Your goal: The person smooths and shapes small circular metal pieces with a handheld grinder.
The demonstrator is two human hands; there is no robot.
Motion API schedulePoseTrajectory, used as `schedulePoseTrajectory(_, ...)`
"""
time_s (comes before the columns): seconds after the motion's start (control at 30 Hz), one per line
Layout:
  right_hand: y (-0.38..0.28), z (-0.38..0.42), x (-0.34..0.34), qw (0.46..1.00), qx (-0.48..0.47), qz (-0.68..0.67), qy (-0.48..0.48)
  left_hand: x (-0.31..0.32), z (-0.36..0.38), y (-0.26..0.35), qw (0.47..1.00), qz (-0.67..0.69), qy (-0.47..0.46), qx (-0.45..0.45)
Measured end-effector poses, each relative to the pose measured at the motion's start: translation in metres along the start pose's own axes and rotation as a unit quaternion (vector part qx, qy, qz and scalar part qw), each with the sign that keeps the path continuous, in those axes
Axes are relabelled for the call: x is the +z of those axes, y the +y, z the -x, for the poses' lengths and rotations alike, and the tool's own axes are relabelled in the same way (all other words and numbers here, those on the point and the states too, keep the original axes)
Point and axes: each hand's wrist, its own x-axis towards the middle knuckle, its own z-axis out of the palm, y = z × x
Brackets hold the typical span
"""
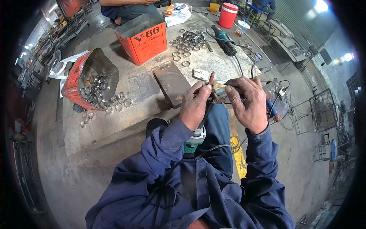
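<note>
My left hand (pixel 195 105) is closed, its thumb and fingertips pinched at a thin reddish-brown piece (pixel 212 77) that points upward. A pale yellowish strip (pixel 220 86) stretches from there to my right hand (pixel 248 102), whose thumb and forefinger are pressed together on its end. I cannot tell what the reddish-brown piece is. Below the hands, a green-bodied power tool (pixel 191 147) stands upright between my legs, its upper part partly hidden by my left hand and sleeve. A brown metal plate (pixel 171 84) lies on the table just left of my hands.
Metal rings (pixel 189 40) are heaped on the worktable (pixel 126 122). A tipped red can (pixel 74 82) spills more rings, and an upright red can (pixel 146 47) stands behind it. Another grinder (pixel 225 41) with a cord lies farther back, near a red-and-white cooler (pixel 228 15). Someone sits across the table (pixel 129 11).
</note>
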Motion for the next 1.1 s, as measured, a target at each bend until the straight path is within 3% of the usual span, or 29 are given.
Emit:
schedulePoseTrajectory(0.07,0.000,0.003,0.006,0.999,0.030,-0.040,0.004,-0.001,-0.001,-0.003,0.996,-0.077,0.006,0.044)
schedulePoseTrajectory(0.23,0.000,0.009,0.016,0.989,0.081,-0.118,0.038,0.015,0.003,0.003,0.988,-0.117,0.071,0.071)
schedulePoseTrajectory(0.33,-0.005,0.005,0.014,0.991,-0.030,0.114,0.058,0.017,0.001,-0.002,0.977,-0.160,0.101,0.094)
schedulePoseTrajectory(0.5,-0.010,0.003,0.014,0.981,-0.028,0.187,0.052,0.025,-0.002,-0.003,0.976,-0.168,0.122,0.064)
schedulePoseTrajectory(0.57,-0.009,0.002,0.013,0.980,-0.025,0.194,0.044,0.025,-0.004,-0.009,0.970,-0.184,0.123,0.097)
schedulePoseTrajectory(0.77,0.002,0.003,0.019,0.990,-0.023,0.130,0.052,0.030,0.001,-0.010,0.971,-0.195,0.121,0.066)
schedulePoseTrajectory(1.1,0.015,-0.007,0.008,0.983,0.129,-0.118,-0.051,0.028,0.004,-0.011,0.974,-0.181,0.101,0.089)
